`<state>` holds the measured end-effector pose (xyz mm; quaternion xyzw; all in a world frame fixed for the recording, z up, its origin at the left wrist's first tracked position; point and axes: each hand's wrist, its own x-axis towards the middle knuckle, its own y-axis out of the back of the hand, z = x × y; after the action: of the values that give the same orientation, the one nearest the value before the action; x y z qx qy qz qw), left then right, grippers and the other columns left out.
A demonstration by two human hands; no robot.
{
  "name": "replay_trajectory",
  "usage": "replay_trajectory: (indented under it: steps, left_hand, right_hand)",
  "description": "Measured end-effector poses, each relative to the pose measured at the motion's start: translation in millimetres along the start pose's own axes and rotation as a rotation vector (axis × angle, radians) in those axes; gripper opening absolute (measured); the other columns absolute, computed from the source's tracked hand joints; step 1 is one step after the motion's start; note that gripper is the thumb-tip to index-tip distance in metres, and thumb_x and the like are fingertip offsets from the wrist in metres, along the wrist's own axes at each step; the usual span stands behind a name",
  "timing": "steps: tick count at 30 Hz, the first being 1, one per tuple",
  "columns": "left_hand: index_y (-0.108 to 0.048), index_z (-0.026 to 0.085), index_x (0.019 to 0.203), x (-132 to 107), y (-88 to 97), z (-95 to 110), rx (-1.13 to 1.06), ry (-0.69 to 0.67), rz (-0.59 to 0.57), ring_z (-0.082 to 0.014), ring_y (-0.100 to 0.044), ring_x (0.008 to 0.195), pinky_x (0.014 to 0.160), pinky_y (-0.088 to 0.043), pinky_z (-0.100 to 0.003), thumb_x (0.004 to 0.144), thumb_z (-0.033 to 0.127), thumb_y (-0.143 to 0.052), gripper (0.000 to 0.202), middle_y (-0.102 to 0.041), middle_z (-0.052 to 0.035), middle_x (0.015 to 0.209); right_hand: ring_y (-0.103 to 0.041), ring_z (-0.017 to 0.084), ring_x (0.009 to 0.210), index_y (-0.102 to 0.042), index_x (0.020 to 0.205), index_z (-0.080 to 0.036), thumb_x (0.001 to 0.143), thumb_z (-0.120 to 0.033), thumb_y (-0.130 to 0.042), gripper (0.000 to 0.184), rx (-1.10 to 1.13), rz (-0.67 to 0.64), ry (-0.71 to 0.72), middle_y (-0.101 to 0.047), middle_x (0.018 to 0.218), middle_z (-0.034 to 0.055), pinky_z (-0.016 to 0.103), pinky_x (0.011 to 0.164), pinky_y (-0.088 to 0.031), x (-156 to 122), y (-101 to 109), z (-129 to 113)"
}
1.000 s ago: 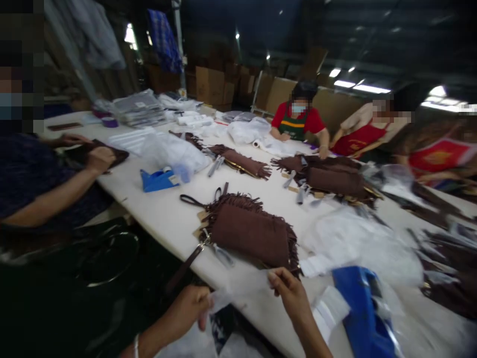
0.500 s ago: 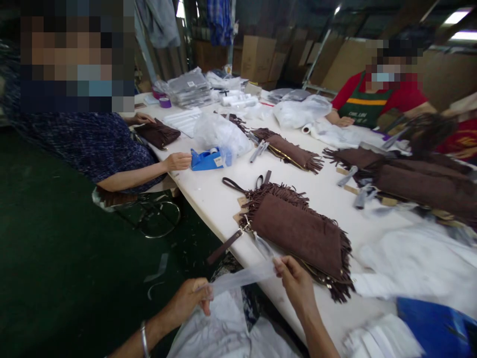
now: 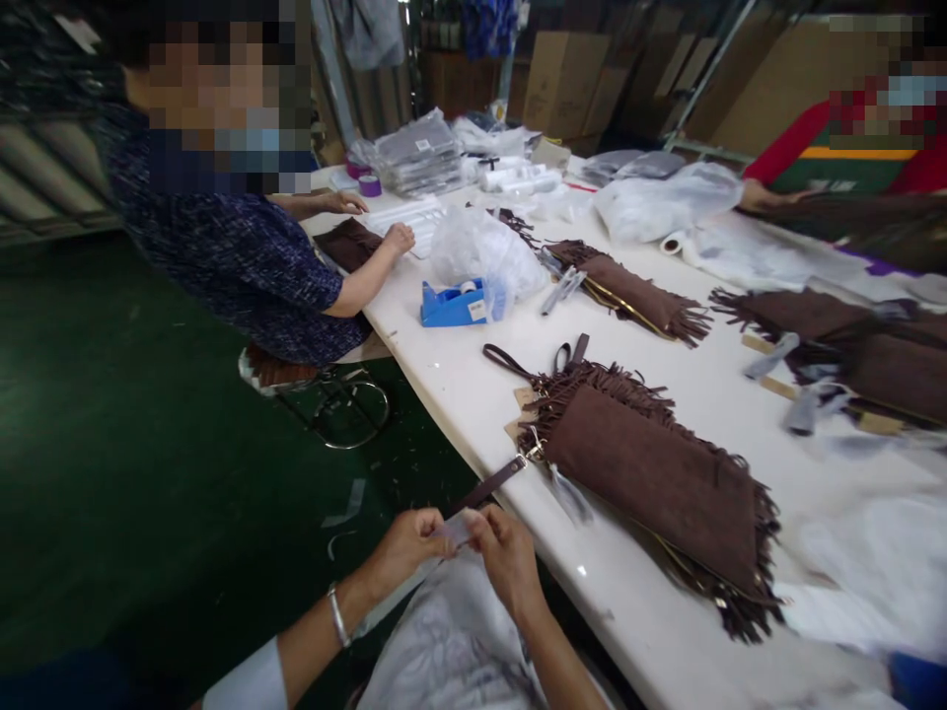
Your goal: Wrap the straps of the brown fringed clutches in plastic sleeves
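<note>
Over my lap, my left hand [image 3: 410, 550] and my right hand [image 3: 507, 560] are close together, both pinching a translucent plastic strip [image 3: 460, 530]. Part of the strip trails below my left wrist. Just beyond them, a dark brown fringed clutch bag [image 3: 658, 473] lies on the white table [image 3: 459, 394]. Its wrist strap [image 3: 488, 483] hangs over the table edge near my fingers. A small clear plastic wrap [image 3: 571, 495] lies against the bag's near side.
A blue tape dispenser [image 3: 453, 304] stands near the left edge, beside a crumpled clear bag [image 3: 484, 247]. More fringed bags [image 3: 643, 288] lie further back. One co-worker [image 3: 244, 266] sits at the left; another [image 3: 865, 173] is across the table. A stool [image 3: 285, 370] stands at the left.
My hands have come together, the right moving left, so less strip shows between them. My view has turned left. The left co-worker's hand has left the tape dispenser and moved to the brown bag there.
</note>
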<state>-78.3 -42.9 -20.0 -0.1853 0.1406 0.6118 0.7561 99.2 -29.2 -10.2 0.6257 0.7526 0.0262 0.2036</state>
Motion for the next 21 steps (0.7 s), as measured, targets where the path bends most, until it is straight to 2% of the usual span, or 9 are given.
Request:
replay_trajectory:
  steps: [2,4,7,9,12,14,21]
  left_hand:
    - [-0.063,0.012,0.068,-0.3,6.4,-9.1,0.038,0.009,0.033,-0.0173,-0.058,0.066,0.063,-0.04,-0.026,0.07,0.04,-0.076,0.03,-0.066,-0.0044,0.068]
    - [-0.066,0.012,0.07,-3.5,14.8,-15.3,0.07,0.021,0.041,-0.0191,-0.06,0.07,0.067,-0.041,-0.027,0.072,0.04,-0.073,0.028,-0.069,-0.0066,0.073]
    - [-0.07,0.013,0.074,-8.9,21.6,-16.0,0.14,0.057,0.057,-0.0204,-0.061,0.073,0.068,-0.04,-0.027,0.074,0.042,-0.07,0.029,-0.071,-0.0072,0.077]
    - [-0.071,0.013,0.076,-11.2,21.7,-13.8,0.177,0.082,0.069,-0.0209,-0.061,0.074,0.068,-0.04,-0.027,0.075,0.044,-0.069,0.03,-0.071,-0.0061,0.078]
    - [-0.073,0.014,0.078,-12.7,21.9,-13.4,0.199,0.087,0.075,-0.0224,-0.062,0.078,0.071,-0.041,-0.028,0.075,0.045,-0.068,0.031,-0.071,-0.0051,0.079]
    - [-0.073,0.015,0.08,-12.7,25.2,-16.6,0.215,0.076,0.077,-0.0231,-0.063,0.081,0.074,-0.041,-0.028,0.077,0.045,-0.067,0.03,-0.072,-0.0048,0.081]
    - [-0.074,0.018,0.082,-13.2,35.1,-26.2,0.305,0.08,0.083,-0.0247,-0.064,0.084,0.076,-0.042,-0.03,0.079,0.042,-0.063,0.027,-0.073,-0.0043,0.083]
  right_hand:
    - [-0.053,0.015,0.057,-0.059,0.074,-0.018,0.083,-0.062,-0.05,0.046,0.18,0.039,-0.174,-0.06,0.064,0.0021,0.023,0.047,-0.035,0.2,-4.2,15.8]
    - [-0.057,0.017,0.06,-0.062,0.086,-0.017,0.074,-0.067,-0.059,0.052,0.333,0.096,-0.306,-0.064,0.074,0.0052,0.022,0.043,-0.036,1.2,-8.2,27.7]
    - [-0.062,0.019,0.065,-0.062,0.102,-0.016,0.063,-0.064,-0.072,0.062,0.471,0.142,-0.382,-0.067,0.088,0.0086,0.022,0.042,-0.039,9.0,-16.4,32.6]
    - [-0.061,0.018,0.064,-0.062,0.099,-0.016,0.061,-0.06,-0.075,0.06,0.49,0.17,-0.37,-0.067,0.086,0.0079,0.022,0.043,-0.039,18.1,-23.0,30.3]
    - [-0.054,0.014,0.055,-0.062,0.077,-0.016,0.062,-0.056,-0.075,0.045,0.469,0.203,-0.315,-0.062,0.066,0.0022,0.021,0.044,-0.037,30.2,-30.2,26.4]
    - [-0.049,0.012,0.051,-0.057,0.066,-0.017,0.065,-0.055,-0.073,0.041,0.472,0.203,-0.292,-0.056,0.056,-0.0009,0.022,0.045,-0.035,33.1,-31.1,24.7]
    - [-0.042,0.008,0.048,-0.051,0.064,-0.018,0.07,-0.05,-0.071,0.038,0.615,0.147,-0.24,-0.053,0.054,-0.004,0.021,0.047,-0.032,22.5,-25.0,13.2]
